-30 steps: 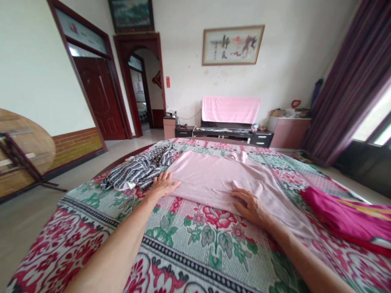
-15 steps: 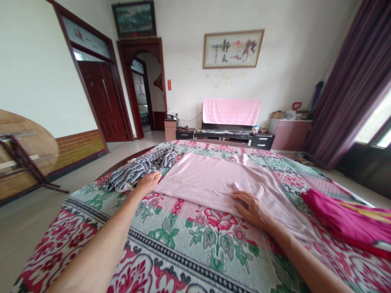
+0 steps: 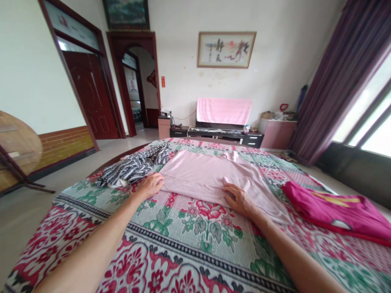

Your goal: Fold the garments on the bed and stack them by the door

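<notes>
A pale pink shirt point(image 3: 198, 175) lies spread on the flowered cloth, its near edge folded over in a strip. My left hand point(image 3: 151, 185) is closed on the shirt's near left corner, fingers over the fabric. Further right, my right hand point(image 3: 240, 199) has its fingers bent over the same near edge, beside a raised crease. The palms face down, so the fabric under the fingers is partly hidden. Left of the shirt sits a crumpled black-and-white patterned garment point(image 3: 131, 167), close to my left hand.
A floral cloth point(image 3: 171, 244) covers the table. Folded magenta clothing point(image 3: 336, 207) with a yellow stripe rests at the right. Beyond the table stand a low black cabinet point(image 3: 255, 139) and a pink towel point(image 3: 224, 110) draped over something. A folded round wooden table point(image 3: 21, 142) leans at the left.
The view has turned a little to the right. My left hand's fingers now reach over the shirt's corner, and my right hand's fingers look closer together on the edge. The shirt lies much the same.
</notes>
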`<action>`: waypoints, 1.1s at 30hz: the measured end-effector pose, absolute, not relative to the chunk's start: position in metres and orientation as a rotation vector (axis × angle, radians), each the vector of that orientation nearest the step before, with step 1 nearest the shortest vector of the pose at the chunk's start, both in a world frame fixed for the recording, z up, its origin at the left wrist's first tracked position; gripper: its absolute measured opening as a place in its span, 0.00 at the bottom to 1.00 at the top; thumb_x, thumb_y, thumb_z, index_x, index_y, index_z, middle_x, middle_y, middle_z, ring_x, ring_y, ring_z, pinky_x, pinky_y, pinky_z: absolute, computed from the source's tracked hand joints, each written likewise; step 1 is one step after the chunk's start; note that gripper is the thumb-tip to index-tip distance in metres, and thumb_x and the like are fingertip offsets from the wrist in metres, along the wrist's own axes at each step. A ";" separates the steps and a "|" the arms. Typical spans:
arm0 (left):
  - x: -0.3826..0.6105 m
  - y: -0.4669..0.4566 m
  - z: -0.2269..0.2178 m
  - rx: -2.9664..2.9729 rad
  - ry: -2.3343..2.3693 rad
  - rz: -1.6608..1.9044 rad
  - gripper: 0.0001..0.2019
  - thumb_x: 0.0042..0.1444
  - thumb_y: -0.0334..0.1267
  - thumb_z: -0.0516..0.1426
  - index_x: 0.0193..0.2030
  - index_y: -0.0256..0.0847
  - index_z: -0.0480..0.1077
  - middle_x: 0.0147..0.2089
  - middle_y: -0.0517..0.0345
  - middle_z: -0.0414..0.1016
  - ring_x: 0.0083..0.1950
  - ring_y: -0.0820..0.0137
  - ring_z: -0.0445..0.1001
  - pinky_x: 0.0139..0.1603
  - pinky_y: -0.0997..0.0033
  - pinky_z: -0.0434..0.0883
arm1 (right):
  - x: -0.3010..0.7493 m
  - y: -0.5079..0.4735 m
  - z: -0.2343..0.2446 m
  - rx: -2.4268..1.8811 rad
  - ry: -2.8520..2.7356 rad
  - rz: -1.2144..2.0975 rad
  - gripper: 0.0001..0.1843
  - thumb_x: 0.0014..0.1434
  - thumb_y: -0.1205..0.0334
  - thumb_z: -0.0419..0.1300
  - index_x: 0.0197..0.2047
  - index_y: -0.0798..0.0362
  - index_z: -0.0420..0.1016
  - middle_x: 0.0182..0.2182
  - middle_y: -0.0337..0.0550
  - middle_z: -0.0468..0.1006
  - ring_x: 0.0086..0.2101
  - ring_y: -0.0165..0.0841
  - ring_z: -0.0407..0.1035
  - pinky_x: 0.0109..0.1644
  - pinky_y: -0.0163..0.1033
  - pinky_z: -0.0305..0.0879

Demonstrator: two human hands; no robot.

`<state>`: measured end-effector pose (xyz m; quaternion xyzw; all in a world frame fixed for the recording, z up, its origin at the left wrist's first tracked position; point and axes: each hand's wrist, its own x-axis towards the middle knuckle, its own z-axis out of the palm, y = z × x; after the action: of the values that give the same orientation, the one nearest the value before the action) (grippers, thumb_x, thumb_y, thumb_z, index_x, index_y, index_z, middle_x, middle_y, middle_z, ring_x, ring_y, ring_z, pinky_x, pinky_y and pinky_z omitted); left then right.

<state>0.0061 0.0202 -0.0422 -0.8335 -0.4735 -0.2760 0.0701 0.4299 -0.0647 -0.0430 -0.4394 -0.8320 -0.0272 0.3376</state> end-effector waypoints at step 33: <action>0.001 0.012 -0.043 -2.449 -1.637 -0.803 0.18 0.57 0.40 0.43 0.41 0.42 0.73 0.41 0.51 0.79 0.44 0.63 0.76 0.49 0.67 0.69 | 0.488 -0.148 -0.024 -1.666 -2.096 -0.141 0.18 0.57 0.72 0.46 0.42 0.54 0.76 0.40 0.48 0.77 0.42 0.37 0.70 0.49 0.41 0.64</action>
<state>0.0015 0.0118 -0.0429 -0.8013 -0.5356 -0.2628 0.0440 0.4877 -0.1483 -0.0244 -0.6049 -0.7611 -0.0511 0.2283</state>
